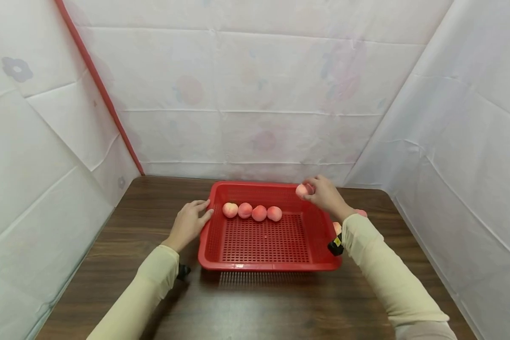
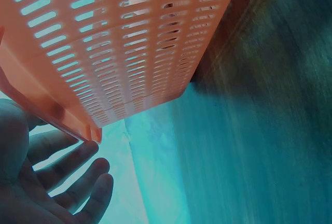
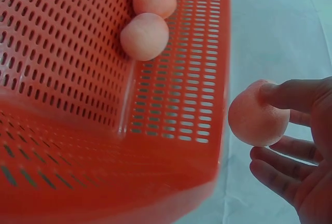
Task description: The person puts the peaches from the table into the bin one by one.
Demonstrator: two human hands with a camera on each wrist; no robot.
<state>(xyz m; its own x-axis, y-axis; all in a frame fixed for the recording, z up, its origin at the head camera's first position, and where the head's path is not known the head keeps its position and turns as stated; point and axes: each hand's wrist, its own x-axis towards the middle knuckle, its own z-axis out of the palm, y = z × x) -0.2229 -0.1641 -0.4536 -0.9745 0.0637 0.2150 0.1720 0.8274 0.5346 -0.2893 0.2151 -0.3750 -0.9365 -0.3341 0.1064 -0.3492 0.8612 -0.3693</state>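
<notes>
A red plastic basket (image 1: 269, 267) with slotted walls stands on the table. Inside it, several peaches (image 1: 259, 213) lie in a row toward the far side. My right hand (image 1: 325, 194) pinches another peach (image 1: 303, 191) between thumb and fingers, over the basket's far right corner in the head view. From the right wrist, this held peach (image 3: 258, 115) appears just beside the red rim (image 3: 224, 84). On the left side, my left hand (image 1: 189, 224) rests with its fingertips at the basket's rim. Its fingers (image 2: 72, 164) are loosely extended there in the left wrist view.
More peaches (image 1: 337, 228) sit right of the basket, partly hidden by the right forearm. The dark wooden table (image 1: 255, 307) is bounded by a white printed sheet (image 1: 259, 94) at the back and sides. A black wrist camera (image 1: 335, 246) overlaps the basket's right edge.
</notes>
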